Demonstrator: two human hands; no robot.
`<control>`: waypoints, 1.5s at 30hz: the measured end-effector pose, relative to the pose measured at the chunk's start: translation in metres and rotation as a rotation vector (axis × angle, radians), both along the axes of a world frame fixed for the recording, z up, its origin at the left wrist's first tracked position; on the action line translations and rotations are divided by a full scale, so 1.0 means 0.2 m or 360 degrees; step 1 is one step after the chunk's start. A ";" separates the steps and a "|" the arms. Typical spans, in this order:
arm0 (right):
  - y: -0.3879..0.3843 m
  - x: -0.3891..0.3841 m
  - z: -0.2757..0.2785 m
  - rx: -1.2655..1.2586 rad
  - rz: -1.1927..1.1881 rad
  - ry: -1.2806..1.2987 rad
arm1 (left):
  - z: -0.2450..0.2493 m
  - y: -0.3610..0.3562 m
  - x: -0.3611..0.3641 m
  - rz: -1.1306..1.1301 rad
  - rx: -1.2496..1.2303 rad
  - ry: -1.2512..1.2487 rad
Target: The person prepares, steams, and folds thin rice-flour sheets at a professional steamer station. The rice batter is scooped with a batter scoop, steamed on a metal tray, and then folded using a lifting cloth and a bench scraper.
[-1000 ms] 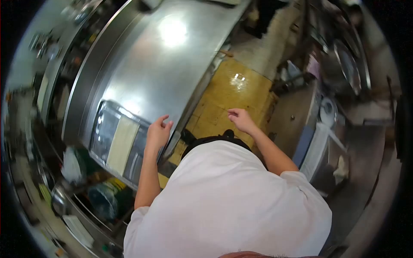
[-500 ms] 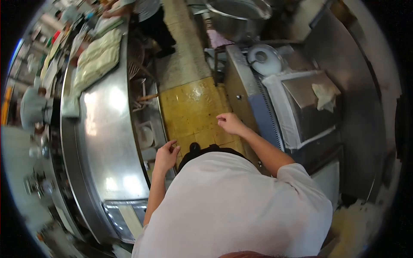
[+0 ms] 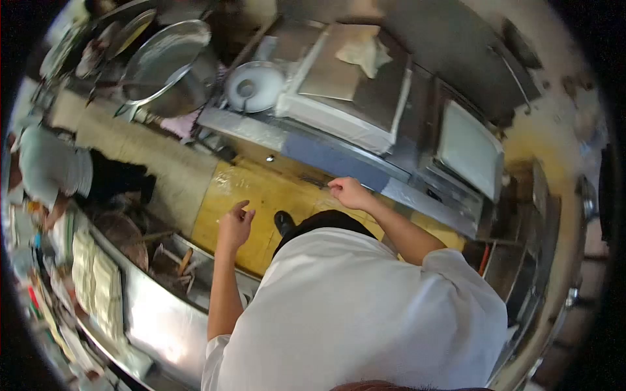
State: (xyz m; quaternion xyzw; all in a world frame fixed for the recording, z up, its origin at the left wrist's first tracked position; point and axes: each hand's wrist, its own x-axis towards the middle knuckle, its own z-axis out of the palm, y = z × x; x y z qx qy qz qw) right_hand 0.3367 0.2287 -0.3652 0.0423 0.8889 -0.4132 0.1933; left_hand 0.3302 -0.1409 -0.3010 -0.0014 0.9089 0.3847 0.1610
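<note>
My left hand (image 3: 235,225) hangs over the yellow floor (image 3: 225,195) with its fingers apart and nothing in it. Close to the edge of the steel counter on the far side, my right hand (image 3: 349,193) is curled; whether something small is in its fingers cannot be made out. Beyond it, a steel lid (image 3: 326,72) with a crumpled cloth (image 3: 365,53) covers a white-lined box. A round white lid (image 3: 255,87) lies left of that box.
A large metal pot (image 3: 171,72) stands at the upper left. Another person (image 3: 55,163) bends at the left by a steel counter (image 3: 176,332) bearing pale wrapped slabs (image 3: 96,280). A white-covered tray (image 3: 469,146) is at the right. A black shoe (image 3: 283,223) shows below.
The view has turned right, so the covered box and pot now lie ahead and the long steel counter has swung to the lower left. My left hand has moved slightly left, its fingers still apart.
</note>
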 end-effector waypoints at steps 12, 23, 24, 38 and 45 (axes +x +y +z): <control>0.47 0.27 0.02 -0.0022 -0.0767 0.0083 | -0.22 0.47 -0.18 -0.0606 0.0329 -0.0133; 1.61 0.08 0.29 -0.0550 -0.1574 0.0474 | -0.26 0.81 -0.04 -0.0414 0.0307 -0.0101; 1.73 0.05 0.22 -0.0320 -0.1487 0.0385 | -0.25 0.86 -0.02 -0.0383 0.0342 -0.0104; 2.31 -0.03 -0.22 -0.2296 -0.1187 -0.0463 | -0.23 1.59 0.17 0.0157 0.0743 -0.0764; 1.41 -0.24 0.18 -0.1954 -0.0830 -0.0554 | -0.32 1.76 -0.11 0.0458 0.1200 -0.1173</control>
